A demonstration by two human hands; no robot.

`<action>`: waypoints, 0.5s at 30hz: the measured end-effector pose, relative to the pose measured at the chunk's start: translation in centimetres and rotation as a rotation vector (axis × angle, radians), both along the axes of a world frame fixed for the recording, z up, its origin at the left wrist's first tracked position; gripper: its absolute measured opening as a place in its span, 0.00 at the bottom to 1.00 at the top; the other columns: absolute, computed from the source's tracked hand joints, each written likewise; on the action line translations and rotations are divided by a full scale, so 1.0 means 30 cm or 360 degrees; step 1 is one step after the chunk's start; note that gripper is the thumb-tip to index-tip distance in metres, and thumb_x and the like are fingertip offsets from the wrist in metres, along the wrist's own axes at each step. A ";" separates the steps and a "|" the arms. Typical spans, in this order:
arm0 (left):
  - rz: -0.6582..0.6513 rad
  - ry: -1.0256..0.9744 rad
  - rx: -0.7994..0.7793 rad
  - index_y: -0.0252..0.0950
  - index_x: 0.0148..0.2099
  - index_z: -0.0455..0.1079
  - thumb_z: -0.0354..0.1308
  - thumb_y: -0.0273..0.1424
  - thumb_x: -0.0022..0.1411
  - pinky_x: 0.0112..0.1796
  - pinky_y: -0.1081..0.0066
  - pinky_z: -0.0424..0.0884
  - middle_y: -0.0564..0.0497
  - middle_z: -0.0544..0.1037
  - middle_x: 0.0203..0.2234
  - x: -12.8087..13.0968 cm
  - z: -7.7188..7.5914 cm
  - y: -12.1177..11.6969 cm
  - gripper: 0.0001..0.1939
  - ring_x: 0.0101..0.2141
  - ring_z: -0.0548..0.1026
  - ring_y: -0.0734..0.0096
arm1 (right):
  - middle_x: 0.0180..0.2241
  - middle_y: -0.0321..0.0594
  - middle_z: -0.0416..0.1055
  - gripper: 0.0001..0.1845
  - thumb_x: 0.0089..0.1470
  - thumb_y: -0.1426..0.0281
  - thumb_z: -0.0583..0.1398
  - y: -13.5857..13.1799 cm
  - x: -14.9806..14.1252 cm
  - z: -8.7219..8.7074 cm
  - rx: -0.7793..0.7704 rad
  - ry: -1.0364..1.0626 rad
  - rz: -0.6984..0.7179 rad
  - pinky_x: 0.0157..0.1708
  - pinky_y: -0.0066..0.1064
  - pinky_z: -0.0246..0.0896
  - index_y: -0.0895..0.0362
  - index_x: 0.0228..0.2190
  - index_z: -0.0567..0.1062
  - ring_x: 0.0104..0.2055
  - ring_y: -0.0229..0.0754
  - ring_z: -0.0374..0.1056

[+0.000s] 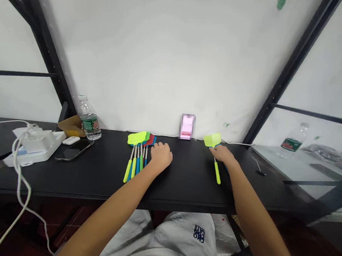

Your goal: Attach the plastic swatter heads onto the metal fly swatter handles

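Several fly swatters with coloured handles lie in a fanned pile on the black table, a yellow-green fly swatter [137,138] on top and green, red and blue heads beneath. My left hand [161,155] rests just right of that pile, palm down, fingers loosely bent and slightly apart, with nothing visible in them. Farther right, my right hand [222,153] has its fingers closed at the neck of another yellow-green fly swatter [217,173], just below its head. Some blue shows under this head and beside my wrist; the fingertips are partly hidden.
At the left stand a water bottle [90,121], an open cardboard box [73,126], a dark phone [76,150], a white case [71,140] and a power strip [43,145] with cables. A blurred upright screen [187,127] leans on the wall. A short cable [260,173] lies right.
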State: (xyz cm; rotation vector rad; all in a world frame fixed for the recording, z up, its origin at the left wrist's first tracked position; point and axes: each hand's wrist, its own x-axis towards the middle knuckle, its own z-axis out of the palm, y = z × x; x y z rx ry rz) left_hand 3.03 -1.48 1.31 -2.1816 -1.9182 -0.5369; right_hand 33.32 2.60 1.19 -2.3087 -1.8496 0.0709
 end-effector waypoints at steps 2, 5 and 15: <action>0.0140 0.0034 0.0060 0.28 0.48 0.70 0.55 0.37 0.60 0.46 0.57 0.62 0.33 0.71 0.46 -0.015 0.002 0.008 0.19 0.49 0.67 0.47 | 0.44 0.56 0.74 0.24 0.59 0.55 0.53 -0.006 -0.009 0.002 -0.0046 -0.0042 -0.0031 0.44 0.39 0.63 0.61 0.38 0.78 0.47 0.55 0.71; 0.0259 0.0083 0.0040 0.27 0.50 0.69 0.56 0.39 0.59 0.48 0.56 0.59 0.31 0.70 0.49 -0.038 0.006 0.028 0.22 0.50 0.66 0.45 | 0.44 0.56 0.73 0.22 0.56 0.56 0.57 -0.012 -0.016 0.003 -0.0091 -0.0079 -0.0081 0.45 0.39 0.64 0.61 0.40 0.78 0.48 0.55 0.71; 0.0424 0.0153 -0.0376 0.25 0.55 0.69 0.54 0.46 0.59 0.52 0.51 0.55 0.25 0.68 0.54 -0.054 0.016 0.068 0.31 0.55 0.64 0.37 | 0.46 0.56 0.71 0.22 0.54 0.59 0.60 -0.017 -0.041 -0.004 -0.0029 -0.0111 -0.0256 0.44 0.40 0.65 0.61 0.45 0.75 0.49 0.55 0.70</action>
